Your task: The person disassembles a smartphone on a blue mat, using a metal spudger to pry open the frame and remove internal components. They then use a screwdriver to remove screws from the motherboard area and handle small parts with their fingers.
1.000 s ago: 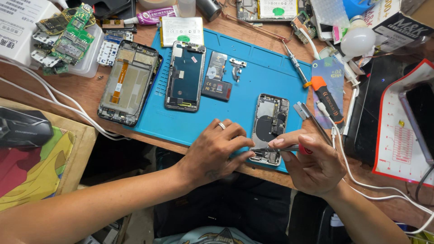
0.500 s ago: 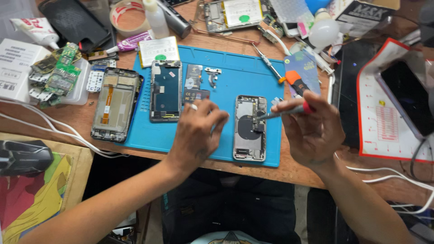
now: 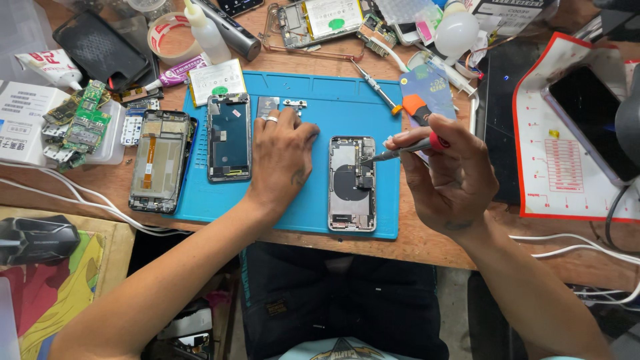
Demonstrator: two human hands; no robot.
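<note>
Opened phone chassis (image 3: 352, 183) lying flat on blue repair mat (image 3: 313, 207), right of centre, back up, internals exposed. Right hand (image 3: 445, 175) pinched around red-collared screwdriver (image 3: 400, 150), tip down on upper right part of chassis. Left hand (image 3: 281, 160) flat on mat just left of chassis, fingers spread toward small metal bracket (image 3: 294, 104), holding nothing. Detached phone screen (image 3: 229, 137) further left on mat. Wooden worktop (image 3: 427, 243) beneath.

Packages, labels, screens — bench top

White printed box (image 3: 20, 123) far left of left hand (image 3: 280, 160) fingertips; dark phone screen (image 3: 229, 137) just beside them; white tube (image 3: 43, 67) upper left; red-bordered white sheet (image 3: 567, 173) beyond right hand (image 3: 447, 177) knuckles — black screen (image 3: 590, 113) on it.
</note>
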